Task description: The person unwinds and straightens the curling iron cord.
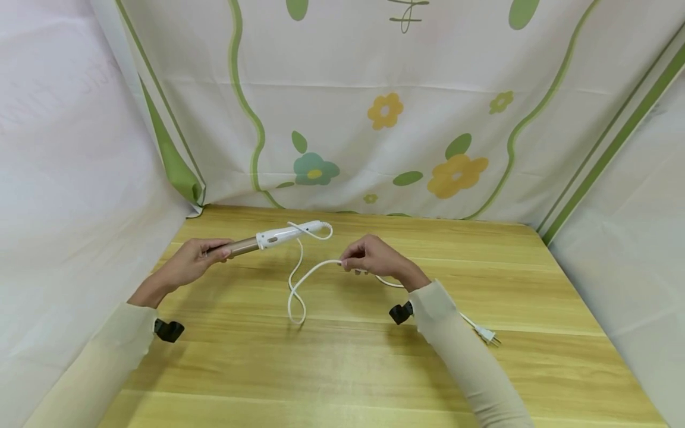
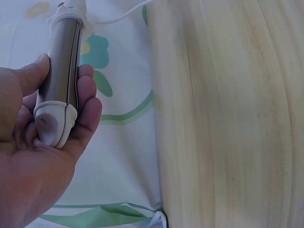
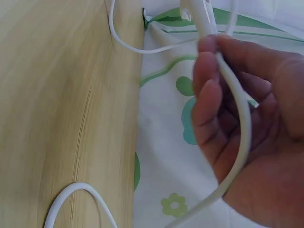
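Note:
A hair iron with a white handle and a brownish-gold barrel is held up over the left part of the table. My left hand grips it by the barrel end, thumb on one side and fingers curled round the other; its pale tip shows near the palm in the left wrist view. From the handle end a white cord loops down and across. My right hand pinches this cord between thumb and fingertips, and a stretch of it runs past the palm in the right wrist view.
The cord continues under the right forearm to a two-pin plug on the wooden table. A flower-printed cloth hangs along the table's back edge, with pale cloth sides left and right. Black wrist mounts sit at both cuffs.

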Action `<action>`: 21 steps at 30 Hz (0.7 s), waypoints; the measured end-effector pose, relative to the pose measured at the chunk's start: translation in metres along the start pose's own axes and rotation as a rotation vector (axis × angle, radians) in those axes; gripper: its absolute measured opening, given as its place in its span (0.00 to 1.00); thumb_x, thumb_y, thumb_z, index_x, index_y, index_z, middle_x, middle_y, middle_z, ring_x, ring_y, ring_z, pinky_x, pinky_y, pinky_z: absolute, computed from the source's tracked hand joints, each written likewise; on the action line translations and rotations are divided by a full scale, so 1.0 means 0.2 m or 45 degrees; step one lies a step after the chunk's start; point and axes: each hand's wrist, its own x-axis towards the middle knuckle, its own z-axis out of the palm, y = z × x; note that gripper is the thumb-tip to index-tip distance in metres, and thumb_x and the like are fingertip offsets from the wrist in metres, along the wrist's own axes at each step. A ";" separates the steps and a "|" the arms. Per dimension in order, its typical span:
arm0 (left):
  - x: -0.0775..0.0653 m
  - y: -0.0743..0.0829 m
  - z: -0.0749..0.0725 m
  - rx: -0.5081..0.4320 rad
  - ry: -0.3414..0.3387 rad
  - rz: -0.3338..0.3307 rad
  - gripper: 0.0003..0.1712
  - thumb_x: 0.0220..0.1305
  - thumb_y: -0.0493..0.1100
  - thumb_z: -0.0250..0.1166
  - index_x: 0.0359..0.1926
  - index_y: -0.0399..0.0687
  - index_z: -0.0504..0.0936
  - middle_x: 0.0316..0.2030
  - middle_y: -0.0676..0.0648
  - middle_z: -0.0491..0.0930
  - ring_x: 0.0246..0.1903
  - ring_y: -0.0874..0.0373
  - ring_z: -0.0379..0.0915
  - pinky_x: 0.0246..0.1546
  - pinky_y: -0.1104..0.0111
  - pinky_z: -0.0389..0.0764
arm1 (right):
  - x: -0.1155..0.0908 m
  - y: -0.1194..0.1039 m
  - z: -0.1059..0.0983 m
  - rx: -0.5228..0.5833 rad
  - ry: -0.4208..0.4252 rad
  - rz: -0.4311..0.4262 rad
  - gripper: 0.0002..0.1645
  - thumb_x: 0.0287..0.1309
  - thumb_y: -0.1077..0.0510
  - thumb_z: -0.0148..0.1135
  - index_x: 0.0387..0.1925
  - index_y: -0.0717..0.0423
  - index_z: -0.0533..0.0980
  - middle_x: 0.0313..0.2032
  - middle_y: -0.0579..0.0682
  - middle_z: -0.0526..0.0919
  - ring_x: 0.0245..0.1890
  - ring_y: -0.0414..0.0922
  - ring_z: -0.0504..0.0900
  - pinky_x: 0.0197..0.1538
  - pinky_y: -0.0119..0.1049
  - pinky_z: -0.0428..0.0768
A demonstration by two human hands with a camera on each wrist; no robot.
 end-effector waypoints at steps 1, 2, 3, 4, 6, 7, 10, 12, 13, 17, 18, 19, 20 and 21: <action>0.00 0.00 0.00 0.000 0.002 0.006 0.26 0.77 0.47 0.52 0.66 0.33 0.71 0.48 0.33 0.82 0.34 0.65 0.71 0.30 0.68 0.70 | 0.00 0.00 0.00 -0.037 -0.025 0.016 0.09 0.66 0.60 0.61 0.36 0.55 0.87 0.30 0.54 0.87 0.32 0.64 0.80 0.31 0.44 0.81; 0.00 0.00 0.00 -0.002 0.002 0.010 0.26 0.77 0.47 0.52 0.66 0.33 0.71 0.49 0.33 0.82 0.36 0.66 0.73 0.32 0.68 0.72 | 0.00 0.01 0.01 -0.067 -0.042 0.039 0.09 0.66 0.60 0.62 0.36 0.56 0.87 0.31 0.57 0.87 0.32 0.64 0.81 0.33 0.47 0.82; -0.01 0.00 0.00 -0.007 0.002 0.012 0.26 0.77 0.47 0.52 0.66 0.33 0.71 0.49 0.34 0.82 0.37 0.67 0.74 0.33 0.69 0.72 | 0.00 0.02 0.01 -0.097 -0.048 0.064 0.09 0.65 0.61 0.62 0.36 0.58 0.87 0.31 0.60 0.87 0.32 0.64 0.82 0.35 0.51 0.82; -0.01 0.00 0.00 -0.011 0.001 0.011 0.27 0.77 0.47 0.52 0.66 0.33 0.71 0.50 0.34 0.82 0.39 0.68 0.74 0.34 0.69 0.73 | 0.00 0.03 0.02 -0.123 -0.045 0.095 0.09 0.64 0.62 0.61 0.36 0.60 0.87 0.32 0.62 0.87 0.31 0.63 0.83 0.36 0.53 0.82; -0.01 0.01 -0.01 -0.023 -0.001 0.018 0.27 0.77 0.47 0.52 0.67 0.33 0.70 0.50 0.34 0.82 0.39 0.67 0.75 0.35 0.70 0.73 | 0.00 0.05 0.03 -0.158 -0.015 0.154 0.10 0.63 0.64 0.61 0.36 0.64 0.86 0.32 0.65 0.87 0.30 0.62 0.84 0.36 0.54 0.83; -0.01 0.01 -0.01 -0.028 -0.003 0.021 0.27 0.77 0.47 0.52 0.67 0.33 0.70 0.50 0.34 0.81 0.40 0.67 0.75 0.35 0.70 0.73 | 0.00 0.05 0.03 -0.172 0.011 0.180 0.10 0.62 0.64 0.60 0.35 0.65 0.86 0.32 0.65 0.87 0.28 0.61 0.83 0.36 0.51 0.83; -0.02 0.01 -0.02 -0.043 -0.008 0.036 0.26 0.77 0.46 0.52 0.67 0.33 0.70 0.50 0.34 0.81 0.39 0.66 0.74 0.34 0.69 0.72 | 0.02 0.08 0.04 -0.211 0.132 0.252 0.12 0.60 0.65 0.58 0.29 0.68 0.85 0.28 0.62 0.87 0.22 0.54 0.81 0.33 0.42 0.81; -0.02 0.01 -0.02 -0.051 -0.008 0.046 0.26 0.77 0.46 0.52 0.67 0.33 0.70 0.50 0.34 0.81 0.39 0.66 0.74 0.34 0.69 0.71 | 0.03 0.09 0.04 -0.226 0.242 0.296 0.13 0.60 0.65 0.57 0.27 0.67 0.85 0.27 0.60 0.87 0.22 0.50 0.81 0.32 0.36 0.80; -0.03 0.01 -0.02 -0.054 -0.010 0.048 0.26 0.77 0.45 0.52 0.66 0.32 0.70 0.50 0.34 0.81 0.38 0.66 0.73 0.34 0.69 0.71 | 0.03 0.10 0.03 -0.233 0.300 0.313 0.14 0.61 0.64 0.56 0.27 0.67 0.85 0.27 0.60 0.87 0.22 0.49 0.82 0.32 0.34 0.79; -0.04 0.01 -0.03 -0.075 -0.027 0.058 0.26 0.77 0.44 0.52 0.67 0.31 0.70 0.50 0.34 0.81 0.38 0.66 0.72 0.34 0.70 0.72 | 0.05 0.11 0.01 -0.147 0.542 0.362 0.15 0.64 0.61 0.55 0.33 0.64 0.86 0.32 0.60 0.88 0.30 0.54 0.87 0.31 0.35 0.83; -0.04 0.00 -0.03 -0.080 -0.033 0.064 0.25 0.77 0.44 0.53 0.66 0.31 0.70 0.50 0.33 0.81 0.37 0.66 0.72 0.34 0.70 0.72 | 0.06 0.12 0.00 -0.114 0.598 0.360 0.14 0.65 0.61 0.55 0.35 0.64 0.86 0.33 0.61 0.88 0.31 0.55 0.87 0.31 0.35 0.83; -0.05 0.00 -0.03 -0.082 -0.039 0.069 0.25 0.77 0.43 0.53 0.66 0.31 0.70 0.50 0.33 0.81 0.37 0.66 0.72 0.34 0.70 0.72 | 0.06 0.12 -0.01 -0.077 0.651 0.355 0.14 0.65 0.60 0.55 0.36 0.64 0.85 0.35 0.63 0.87 0.33 0.56 0.88 0.31 0.35 0.83; -0.05 0.00 -0.03 -0.087 -0.046 0.074 0.25 0.76 0.43 0.53 0.66 0.31 0.70 0.50 0.33 0.81 0.38 0.67 0.73 0.35 0.70 0.73 | 0.06 0.12 -0.01 -0.040 0.704 0.345 0.14 0.65 0.60 0.56 0.37 0.63 0.85 0.36 0.64 0.87 0.33 0.56 0.88 0.31 0.35 0.84; -0.05 -0.01 -0.03 -0.089 -0.051 0.081 0.25 0.76 0.42 0.53 0.66 0.30 0.70 0.50 0.33 0.81 0.39 0.67 0.73 0.36 0.71 0.74 | 0.06 0.12 -0.02 -0.010 0.755 0.333 0.14 0.65 0.60 0.56 0.37 0.63 0.85 0.37 0.64 0.87 0.33 0.56 0.88 0.31 0.34 0.84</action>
